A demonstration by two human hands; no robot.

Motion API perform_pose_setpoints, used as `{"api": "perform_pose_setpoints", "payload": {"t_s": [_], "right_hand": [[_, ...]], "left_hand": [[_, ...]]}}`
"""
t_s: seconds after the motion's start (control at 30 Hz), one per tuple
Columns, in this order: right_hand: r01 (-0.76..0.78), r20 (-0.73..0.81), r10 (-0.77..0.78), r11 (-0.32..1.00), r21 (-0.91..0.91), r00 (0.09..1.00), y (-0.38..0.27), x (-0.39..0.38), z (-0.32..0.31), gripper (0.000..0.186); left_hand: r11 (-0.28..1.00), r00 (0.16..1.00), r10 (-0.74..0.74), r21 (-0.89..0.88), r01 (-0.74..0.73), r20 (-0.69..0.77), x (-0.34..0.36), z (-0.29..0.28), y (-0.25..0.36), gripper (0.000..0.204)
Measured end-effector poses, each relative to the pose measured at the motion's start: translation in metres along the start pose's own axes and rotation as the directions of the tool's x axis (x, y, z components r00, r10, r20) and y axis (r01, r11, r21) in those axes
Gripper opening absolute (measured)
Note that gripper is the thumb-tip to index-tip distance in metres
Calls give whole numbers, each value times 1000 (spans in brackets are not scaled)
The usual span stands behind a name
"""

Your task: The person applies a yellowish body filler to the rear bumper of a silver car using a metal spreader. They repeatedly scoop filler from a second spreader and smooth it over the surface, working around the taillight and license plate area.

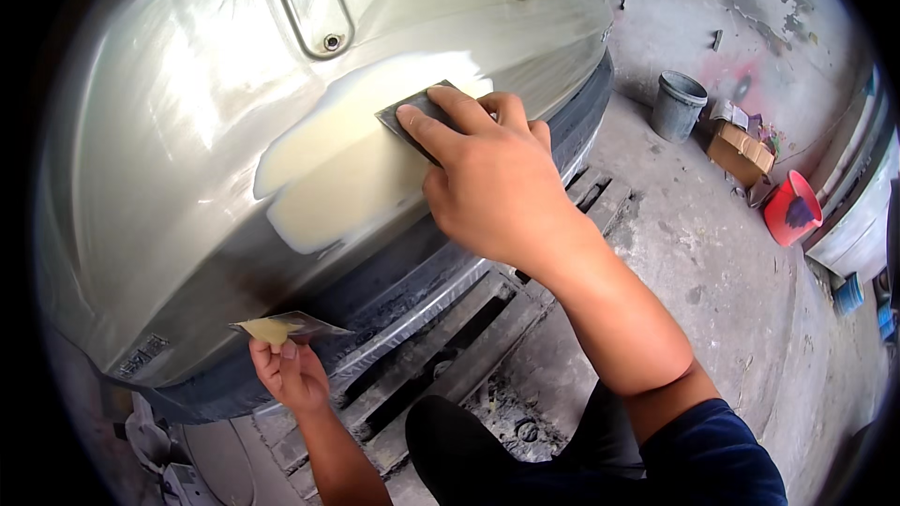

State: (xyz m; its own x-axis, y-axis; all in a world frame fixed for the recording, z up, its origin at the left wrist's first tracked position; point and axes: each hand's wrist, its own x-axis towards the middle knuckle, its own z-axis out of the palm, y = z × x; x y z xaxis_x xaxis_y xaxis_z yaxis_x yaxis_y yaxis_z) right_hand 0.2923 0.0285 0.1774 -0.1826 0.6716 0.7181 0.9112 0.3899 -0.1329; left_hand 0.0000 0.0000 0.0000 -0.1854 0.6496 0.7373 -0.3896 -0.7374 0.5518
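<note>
A cream-yellow patch of body filler (347,164) lies across the lower part of a silvery-beige car panel (178,131). My right hand (497,169) is closed on a dark, flat filler spreader (401,113), with fingers laid over it. The spreader rests against the upper right of the patch. Lower left, my left hand (291,373) pinches a thin flat plate (323,326) by its near side. A lump of the same yellow filler (269,329) sits on that plate, which is apart from the panel.
Under the panel runs a dark lower edge (394,267), above a slatted metal grate (441,356) in the concrete floor (694,253). Along the right wall stand a grey bucket (678,108), a cardboard box (741,152) and a red bucket (790,211). Blue tins (848,294) stand farther right.
</note>
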Motion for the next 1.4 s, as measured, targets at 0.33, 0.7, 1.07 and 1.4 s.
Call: {"api": "perform_pose_setpoints", "payload": {"t_s": [0.33,0.7,1.07,1.4], "right_hand": [[55,-95,-51,998,37,994,5,-17,0,49],[91,-33,-89,994,65,995,-36,-7,-5,50],[87,-73,-82,994,60,994,-39,-18,4,51],[100,-53,-97,994,44,994,-45,-21,11,51]], "left_hand": [[999,997,-29,44,32,-71,-1,14,4,29],[999,997,-41,25,42,-65,3,16,7,24],[999,997,-46,0,46,-61,3,17,6,25],[999,998,-35,-14,34,-54,3,17,6,26]]}}
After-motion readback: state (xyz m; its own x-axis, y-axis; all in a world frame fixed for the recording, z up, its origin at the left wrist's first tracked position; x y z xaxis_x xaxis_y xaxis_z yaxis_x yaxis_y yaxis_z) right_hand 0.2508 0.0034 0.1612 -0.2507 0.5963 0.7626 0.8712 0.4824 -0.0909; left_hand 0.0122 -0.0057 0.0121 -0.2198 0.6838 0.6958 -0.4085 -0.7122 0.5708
